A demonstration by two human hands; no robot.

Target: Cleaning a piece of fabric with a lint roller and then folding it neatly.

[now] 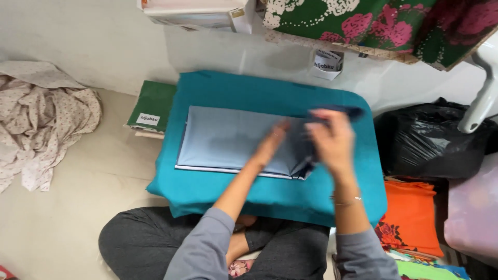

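Folded light-blue cloth (228,137) lies on the teal board (207,192); my left hand (275,137) presses it flat, fingers together, my right hand (332,140) grips its dark edge.

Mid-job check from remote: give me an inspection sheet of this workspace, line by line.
Surface: teal padded board across the person's lap, on a beige floor.
Job's things: light blue folded cloth lying flat on the board, its right end lifted.
Clutter: crumpled spotted fabric at left; green packet; black plastic bag; orange folded cloth.
Hands: left hand pressing the cloth flat; right hand gripping its dark blue end, blurred.
Cables: nothing seen.
Surroundings: white wall; floral fabric above.
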